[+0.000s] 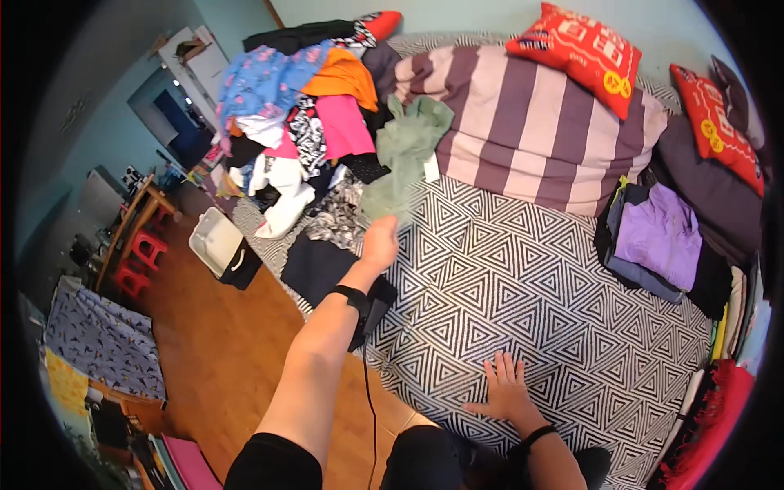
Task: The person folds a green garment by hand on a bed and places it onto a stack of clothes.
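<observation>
My left hand (380, 244) reaches forward over the bed, with its fingers closed on the lower end of a sheer grey-green garment (415, 135). The garment stretches away from the hand, and its far part lies between a clothes heap and a striped bundle. Just left of that hand are a black-and-white patterned garment (337, 216) and a dark navy folded cloth (314, 265). My right hand (504, 394) rests palm down, fingers spread, on the black-and-white triangle-patterned bedspread (523, 286). It holds nothing.
A mixed clothes heap (306, 122) covers the far left of the bed. Beyond lies a striped bundle (531, 114) with a red cushion (580, 57). Folded clothes with a purple top (660, 233) sit at right. A white bin (216, 241) stands on the floor; a cable (370, 408) hangs nearby.
</observation>
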The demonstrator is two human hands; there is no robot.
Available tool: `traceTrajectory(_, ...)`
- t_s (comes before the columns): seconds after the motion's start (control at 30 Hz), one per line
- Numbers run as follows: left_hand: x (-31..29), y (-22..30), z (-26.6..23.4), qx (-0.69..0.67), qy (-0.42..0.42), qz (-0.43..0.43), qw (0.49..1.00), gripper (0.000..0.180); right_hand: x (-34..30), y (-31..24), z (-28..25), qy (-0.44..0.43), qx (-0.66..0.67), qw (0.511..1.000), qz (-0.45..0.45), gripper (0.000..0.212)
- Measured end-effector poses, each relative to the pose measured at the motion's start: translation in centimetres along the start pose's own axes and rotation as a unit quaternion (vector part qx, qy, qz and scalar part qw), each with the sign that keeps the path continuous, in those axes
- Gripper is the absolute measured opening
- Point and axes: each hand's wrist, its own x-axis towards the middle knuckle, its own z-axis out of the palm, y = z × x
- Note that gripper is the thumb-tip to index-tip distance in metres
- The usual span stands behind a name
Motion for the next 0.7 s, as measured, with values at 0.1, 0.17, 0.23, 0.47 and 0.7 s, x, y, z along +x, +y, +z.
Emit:
traceTrajectory(0.1,-1.7,7.2,-4.5,-0.138,-0.017,0.025,0.990,0.008,0.5,-0.2,0.1,0.035,-0.024,0.999,-0.009,0.127)
traceTrajectory(0.17,-3.5,14.3,-7.6,-0.194,-0.042,0.084,0.977,0.007,-0.7,-1.7,-1.7,0.007,-0.027,1.000,0.005,0.125)
traceTrajectory(0.23,-5.8,21.2,-9.2,-0.253,-0.018,0.076,0.964,0.008,-1.1,-2.7,-3.0,0.012,0.045,0.999,0.023,0.123)
traceTrajectory(0.47,-14.1,40.4,-17.2,-0.417,-0.089,0.144,0.893,0.010,-7.1,-7.1,-8.4,0.247,0.642,0.723,-0.071,0.068)
traceTrajectory(0.7,-18.9,45.9,-21.6,-0.463,-0.136,0.221,0.848,0.009,-17.3,-4.6,-10.1,0.355,0.685,0.637,0.004,0.049)
